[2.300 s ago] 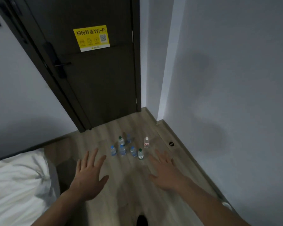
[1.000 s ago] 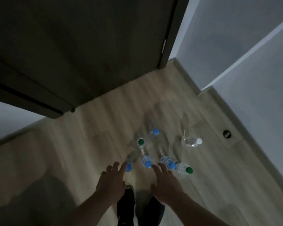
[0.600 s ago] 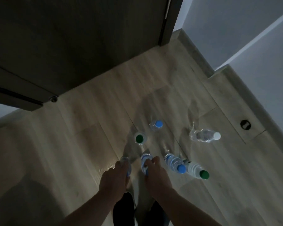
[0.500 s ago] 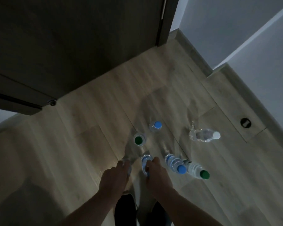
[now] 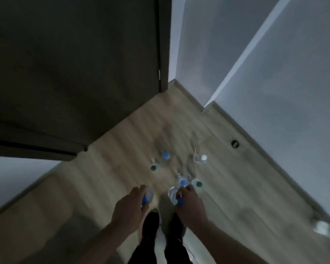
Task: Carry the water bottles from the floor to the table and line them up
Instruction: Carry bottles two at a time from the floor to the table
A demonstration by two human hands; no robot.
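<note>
Wood floor [image 5: 111,168], both bottles lifted since — left hand [image 5: 131,204], right hand [image 5: 189,202].

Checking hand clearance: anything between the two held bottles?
Head view: only bare wood floor lies between the bottle in the left hand and the one in the right hand; the shoes sit just below that gap.

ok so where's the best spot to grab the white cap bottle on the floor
Take the white-capped bottle by its neck just under the cap, coming straight down from above. It stands upright with the cap facing the camera, apart from the other bottles, so fingers have room all round. The right hand is nearer but already holds a blue-capped bottle.
</note>
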